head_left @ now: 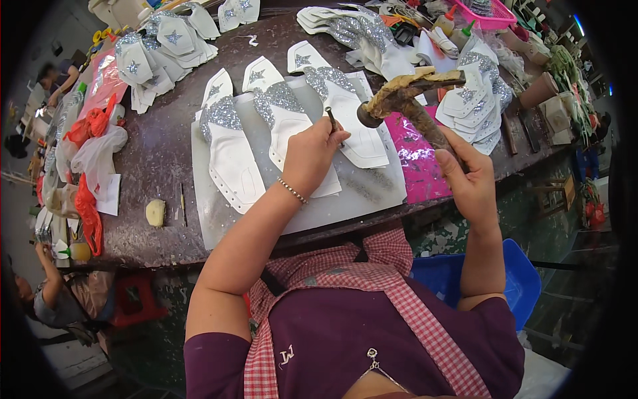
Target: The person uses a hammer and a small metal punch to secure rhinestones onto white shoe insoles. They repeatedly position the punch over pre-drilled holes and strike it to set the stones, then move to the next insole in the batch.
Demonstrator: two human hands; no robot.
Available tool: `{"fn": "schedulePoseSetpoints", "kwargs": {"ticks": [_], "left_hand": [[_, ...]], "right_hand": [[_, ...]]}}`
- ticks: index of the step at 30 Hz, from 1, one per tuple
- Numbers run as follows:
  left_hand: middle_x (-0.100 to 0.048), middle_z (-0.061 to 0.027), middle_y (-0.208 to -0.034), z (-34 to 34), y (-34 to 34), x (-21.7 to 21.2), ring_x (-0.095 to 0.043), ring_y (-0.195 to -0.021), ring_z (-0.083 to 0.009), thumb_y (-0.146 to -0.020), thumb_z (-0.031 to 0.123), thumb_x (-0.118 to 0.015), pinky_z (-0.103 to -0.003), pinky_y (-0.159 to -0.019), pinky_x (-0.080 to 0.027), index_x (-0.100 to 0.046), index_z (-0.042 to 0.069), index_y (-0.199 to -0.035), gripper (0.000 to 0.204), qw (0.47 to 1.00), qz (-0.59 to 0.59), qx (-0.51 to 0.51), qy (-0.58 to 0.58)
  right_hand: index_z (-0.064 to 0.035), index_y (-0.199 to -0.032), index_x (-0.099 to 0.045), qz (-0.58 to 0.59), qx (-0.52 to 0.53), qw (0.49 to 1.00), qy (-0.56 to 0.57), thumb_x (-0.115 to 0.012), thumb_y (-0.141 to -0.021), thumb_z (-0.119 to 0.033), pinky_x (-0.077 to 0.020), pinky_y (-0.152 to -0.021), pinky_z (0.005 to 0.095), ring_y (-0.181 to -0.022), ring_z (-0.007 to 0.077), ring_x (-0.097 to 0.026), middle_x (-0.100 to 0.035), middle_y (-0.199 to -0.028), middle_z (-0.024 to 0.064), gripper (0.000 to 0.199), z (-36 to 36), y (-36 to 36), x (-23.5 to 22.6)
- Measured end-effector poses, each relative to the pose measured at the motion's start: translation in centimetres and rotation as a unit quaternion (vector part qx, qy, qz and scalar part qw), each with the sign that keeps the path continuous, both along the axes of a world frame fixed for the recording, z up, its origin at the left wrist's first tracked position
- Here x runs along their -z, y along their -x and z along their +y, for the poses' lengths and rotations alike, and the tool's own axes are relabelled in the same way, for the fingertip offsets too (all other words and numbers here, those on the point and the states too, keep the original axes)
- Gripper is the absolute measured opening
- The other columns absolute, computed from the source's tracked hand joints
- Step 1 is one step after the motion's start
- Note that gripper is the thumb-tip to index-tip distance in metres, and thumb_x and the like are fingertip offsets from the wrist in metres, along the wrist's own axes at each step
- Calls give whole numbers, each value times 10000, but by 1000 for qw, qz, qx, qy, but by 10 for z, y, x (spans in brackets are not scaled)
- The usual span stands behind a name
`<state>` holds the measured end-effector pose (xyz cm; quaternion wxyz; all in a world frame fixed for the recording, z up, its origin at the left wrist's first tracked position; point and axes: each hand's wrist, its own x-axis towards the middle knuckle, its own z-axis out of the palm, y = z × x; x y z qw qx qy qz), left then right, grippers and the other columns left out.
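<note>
My left hand (311,149) pinches a slim metal hand punch (331,118), held nearly upright over the rightmost white and silver-glitter shoe upper (364,143). Whether the punch's tip touches the piece is hidden by my fingers. Gripped by its handle, a hammer (425,125) is raised in my right hand (470,174), its head bound in worn yellowish-brown wrapping and hanging just right of the punch. Beside that upper lie a middle one (284,110), partly covered by my left hand and forearm, and a left one (229,156) with small holes along an edge. All three rest on a pale board (302,223).
Stacks of similar uppers stand at the far left (169,50), far middle (352,33) and right (475,110). A pink sheet (422,156) lies beside the board. Red and clear plastic bags (96,156) crowd the left edge. A blue bin (522,279) sits below the table.
</note>
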<state>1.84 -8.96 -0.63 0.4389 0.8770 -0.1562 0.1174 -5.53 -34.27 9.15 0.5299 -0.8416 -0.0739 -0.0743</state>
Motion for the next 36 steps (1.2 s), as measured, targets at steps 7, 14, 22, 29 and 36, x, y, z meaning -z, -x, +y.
{"fn": "schedulePoseSetpoints", "kwargs": {"ticks": [7,14,22,29,36], "left_hand": [[-668,-131,-791,-6,1,-2,-658,-711,-331,-907,205,-666,-428,-621,-507,-564,41,-916,193,994,-83,59,-48],[-670,-141,-797,-6,2,-1,-681,-729,-319,-939,150,-638,-403,-632,-515,-550,30,-906,153,999,-32,19,-27],[-711,-133,-827,-5,9,-2,-701,-711,-243,-950,207,-654,-340,-642,-524,-597,-1,-924,217,999,37,13,7],[-710,-122,-797,-3,7,-3,-690,-689,-219,-923,194,-686,-307,-636,-511,-640,-4,-922,203,999,41,20,22],[-723,-106,-820,3,6,3,-696,-720,-173,-897,138,-701,-281,-670,-521,-679,28,-959,129,994,49,82,55]], "right_hand": [[42,-1300,-593,-160,-58,968,-184,-578,-989,-97,-439,-590,200,-668,66,-553,-665,-860,44,340,2,1,-24],[32,-1238,-622,-99,-27,973,205,-653,-927,-87,-483,-696,274,-708,152,-591,-702,-871,111,335,11,-4,-32],[47,-1264,-610,-20,14,999,25,-651,-958,-128,-446,-702,223,-782,55,-514,-661,-883,7,355,-8,10,1],[42,-1282,-605,-17,12,1000,-2,-650,-965,-135,-403,-643,198,-733,40,-485,-638,-853,-13,365,-6,5,2],[44,-1408,-486,-50,8,991,-121,-579,-1015,-209,-355,-532,169,-607,31,-461,-578,-772,-3,477,-15,-2,-15]]}}
